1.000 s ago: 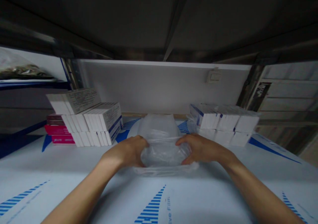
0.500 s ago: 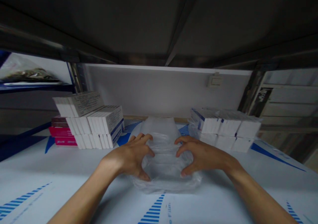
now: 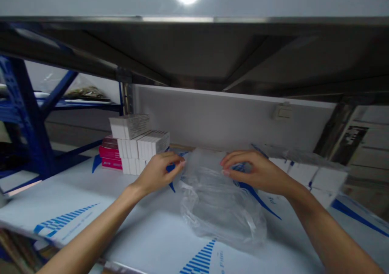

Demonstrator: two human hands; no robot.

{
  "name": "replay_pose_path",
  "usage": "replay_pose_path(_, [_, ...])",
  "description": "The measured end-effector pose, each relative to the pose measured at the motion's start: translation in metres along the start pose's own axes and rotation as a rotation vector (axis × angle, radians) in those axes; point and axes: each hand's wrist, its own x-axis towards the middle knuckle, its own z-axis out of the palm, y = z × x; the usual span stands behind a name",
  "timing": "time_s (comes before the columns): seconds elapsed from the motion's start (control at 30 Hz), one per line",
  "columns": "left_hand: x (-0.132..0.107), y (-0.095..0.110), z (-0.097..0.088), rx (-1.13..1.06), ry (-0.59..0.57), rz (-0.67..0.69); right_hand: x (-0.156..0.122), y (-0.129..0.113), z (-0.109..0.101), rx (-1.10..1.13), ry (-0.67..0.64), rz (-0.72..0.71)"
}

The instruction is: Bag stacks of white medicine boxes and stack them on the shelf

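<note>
- Head view, and there's a clear plastic bag [image 3: 221,209] lying flat on the shelf [image 3: 60,197], its long axis running from the back panel [image 3: 212,120] toward the person, near end slanting right.
- Left hand [image 3: 158,173] is at the bag's far left corner, fingers loosely curled, tips right at the film's edge.
- Right hand [image 3: 255,168] mirrors it at the far right corner, fingertips reaching over the film.
- Neither hand looks clenched, but can't tell whether either is pinching the film.
- Left of the bag, white boxes [image 3: 142,152] beside red boxes [image 3: 109,156]; right of it, more white boxes [image 3: 328,181].
</note>
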Motion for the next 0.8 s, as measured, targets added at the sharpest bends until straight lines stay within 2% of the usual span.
replay_pose_path(0.1, [-0.021,-0.031,0.000,0.245,0.277,0.022,0.040,-0.019,0.014,-0.112,-0.045,-0.031])
replay_pose_path(0.2, [-0.032,-0.051,-0.006,0.404,0.477,0.004,0.086,-0.032,0.032,-0.239,-0.066,-0.155])
replay_pose_path(0.27, [-0.029,-0.056,-0.018,0.505,0.619,-0.088,0.116,-0.036,0.044,-0.318,-0.087,-0.206])
replay_pose_path(0.37, [-0.014,-0.060,-0.046,0.601,0.789,-0.297,0.151,-0.043,0.062,-0.354,-0.121,-0.209])
replay_pose_path(0.47, [0.004,-0.067,-0.082,0.612,0.770,-0.611,0.167,-0.050,0.076,-0.347,-0.147,-0.199])
replay_pose_path(0.57, [0.017,-0.077,-0.110,0.504,0.540,-0.817,0.167,-0.056,0.083,-0.341,-0.164,-0.232])
replay_pose_path(0.67, [0.024,-0.077,-0.122,0.499,0.399,-0.826,0.155,-0.056,0.082,-0.326,-0.166,-0.249])
replay_pose_path(0.8, [0.027,-0.054,-0.115,0.559,0.429,-0.622,0.131,-0.041,0.068,-0.321,-0.068,-0.146])
